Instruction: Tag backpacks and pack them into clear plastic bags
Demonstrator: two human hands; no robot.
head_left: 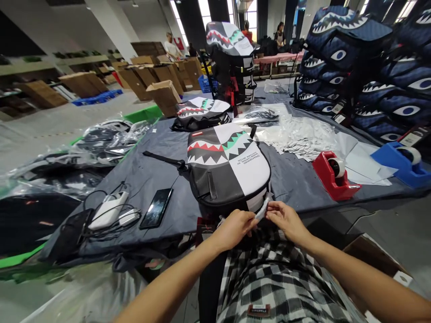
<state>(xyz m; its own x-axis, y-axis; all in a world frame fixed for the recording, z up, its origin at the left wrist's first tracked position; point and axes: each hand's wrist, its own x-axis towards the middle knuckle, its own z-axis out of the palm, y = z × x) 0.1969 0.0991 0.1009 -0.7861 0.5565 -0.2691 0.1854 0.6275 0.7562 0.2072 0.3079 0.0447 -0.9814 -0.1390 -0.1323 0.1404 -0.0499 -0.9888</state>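
Note:
A black-and-white backpack [229, 168] with a shark-mouth print lies flat on the grey table cover [151, 148], its bottom at the near edge. My left hand [234, 229] and my right hand [286, 220] meet at that bottom edge. Both are closed in a pinch on a small white tag [263, 208] that hangs from the backpack.
A phone [156, 207] and a white power bank [109, 209] with cables lie to the left. A red tape dispenser [333, 175] and a blue one [402, 163] stand to the right. Blue shark backpacks [343, 58] are stacked at the back right, with plastic bags [101, 139] on the left.

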